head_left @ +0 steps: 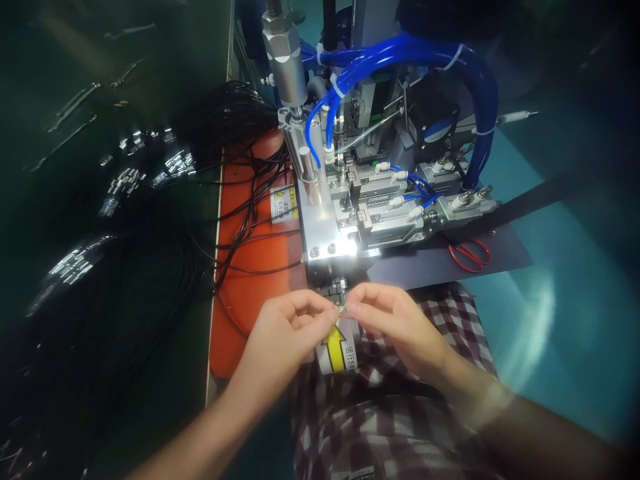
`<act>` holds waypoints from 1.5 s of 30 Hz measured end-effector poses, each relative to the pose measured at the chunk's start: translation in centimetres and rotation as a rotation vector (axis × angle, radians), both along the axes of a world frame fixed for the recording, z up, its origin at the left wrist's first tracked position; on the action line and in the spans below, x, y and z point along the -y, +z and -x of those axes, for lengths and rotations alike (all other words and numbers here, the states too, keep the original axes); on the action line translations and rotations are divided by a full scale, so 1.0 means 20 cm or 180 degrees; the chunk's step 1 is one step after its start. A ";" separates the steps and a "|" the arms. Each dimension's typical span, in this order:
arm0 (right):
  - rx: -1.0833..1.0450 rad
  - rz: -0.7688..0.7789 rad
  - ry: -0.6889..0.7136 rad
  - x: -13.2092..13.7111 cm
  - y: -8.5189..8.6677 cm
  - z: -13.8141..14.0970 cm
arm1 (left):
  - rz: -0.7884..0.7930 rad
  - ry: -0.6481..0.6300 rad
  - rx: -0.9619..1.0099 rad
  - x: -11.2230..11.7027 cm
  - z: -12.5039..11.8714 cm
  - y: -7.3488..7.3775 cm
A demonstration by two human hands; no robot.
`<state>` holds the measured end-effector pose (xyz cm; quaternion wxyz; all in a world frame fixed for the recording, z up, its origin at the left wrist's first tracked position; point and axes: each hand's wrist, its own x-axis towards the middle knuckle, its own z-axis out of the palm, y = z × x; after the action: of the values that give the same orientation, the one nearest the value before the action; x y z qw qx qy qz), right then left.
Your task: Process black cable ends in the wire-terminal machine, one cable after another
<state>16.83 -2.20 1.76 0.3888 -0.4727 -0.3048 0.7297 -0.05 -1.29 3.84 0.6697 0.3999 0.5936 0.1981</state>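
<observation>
My left hand (295,330) and my right hand (387,317) meet in front of the machine's lower front edge. Both are closed in a pinch, fingertips nearly touching. Between them show thin coloured wires (343,309), greenish and reddish, mostly covered by the fingers. Just beyond the fingertips is a small dark metal fixture (333,288) at the front of the machine. A white label with a yellow arrow (336,347) lies below the hands, partly behind my left thumb.
The silver machine (325,227) carries thick blue air tubes (425,50). Black cables (250,193) trail across the orange base (245,287) at left, with bundles of shiny cable ends (125,183) further left. Red-handled scissors or pliers (469,256) lie at right, partly hidden.
</observation>
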 end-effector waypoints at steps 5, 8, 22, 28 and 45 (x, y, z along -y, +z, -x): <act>-0.0063 -0.0064 0.0135 0.00 0.00 -0.02 | -0.0056 -0.0045 -0.0033 0.00 0.00 0.00; -0.0055 -0.0140 0.0268 0.00 0.00 -0.03 | -0.0075 -0.0009 -0.0010 0.00 0.00 0.01; -0.0202 -0.0127 0.0387 -0.01 -0.02 -0.04 | 0.0056 -0.0017 0.0013 -0.02 0.00 0.03; -0.0172 -0.0084 0.0333 0.00 -0.03 -0.04 | 0.0069 0.0049 0.0063 -0.02 0.00 0.03; 0.0319 -0.1421 0.1468 -0.11 0.01 -0.09 | 0.0301 -0.0645 0.0453 -0.05 0.02 0.03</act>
<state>18.56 -0.07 2.02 0.2917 -0.3296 -0.5752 0.6895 -0.44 -0.23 4.41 0.7448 0.4108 0.5097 0.1291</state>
